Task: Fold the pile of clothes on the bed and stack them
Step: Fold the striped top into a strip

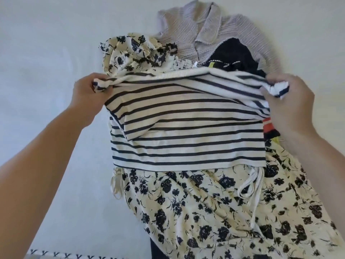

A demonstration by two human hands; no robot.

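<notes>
Both hands, left (87, 94) and right (291, 101), grip bunched corners of soft striped knit top (186, 128).

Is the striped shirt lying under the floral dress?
No, the striped shirt lies on top of the floral dress, held at its far corners by the left hand and the right hand.

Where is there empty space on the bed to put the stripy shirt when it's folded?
The white bed is bare to the left of the pile, beside the left hand. It's crowded under and around the striped shirt: floral dress, grey collared top.
</notes>
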